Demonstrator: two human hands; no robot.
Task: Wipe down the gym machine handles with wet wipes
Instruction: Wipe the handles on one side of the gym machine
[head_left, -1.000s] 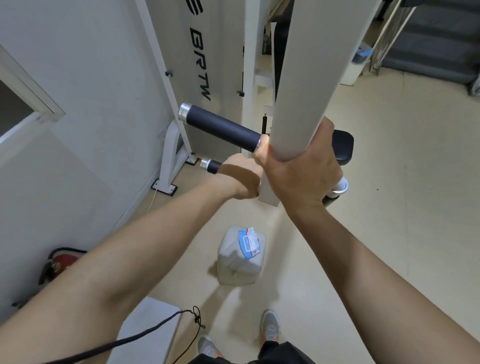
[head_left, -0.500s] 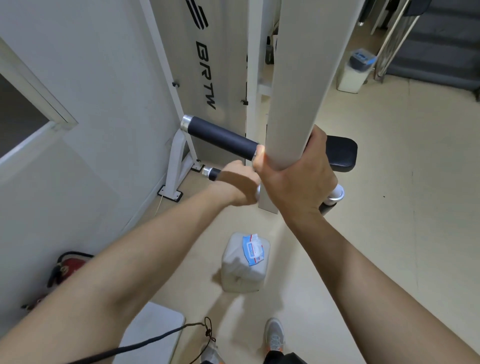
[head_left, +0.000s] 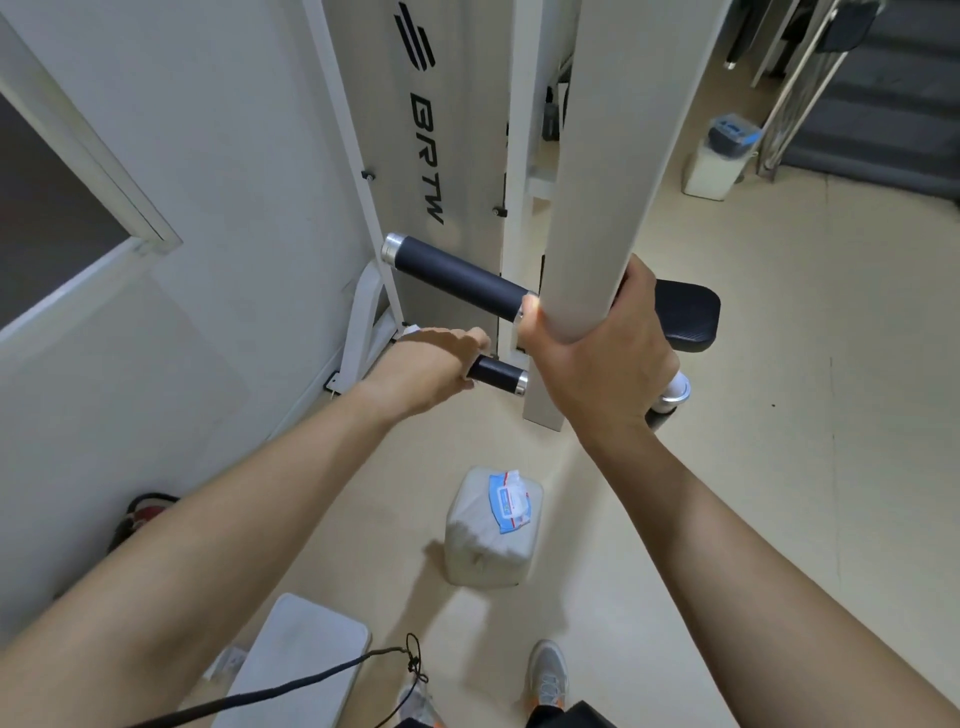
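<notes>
Left hand (head_left: 431, 369) curled tight round the outer end of the lower handle (head_left: 496, 375), black grip bare between fist and steel collar. Right hand (head_left: 597, 358) wrapped round the white post (head_left: 608, 182). Just above, upper handle (head_left: 457, 278), untouched. Down on the floor (head_left: 779, 467), wipes pack (head_left: 509, 501) atop a white jug (head_left: 488, 551).

Left hand (head_left: 431, 369) and right hand (head_left: 597, 364) reach forward, both gripping.
</notes>
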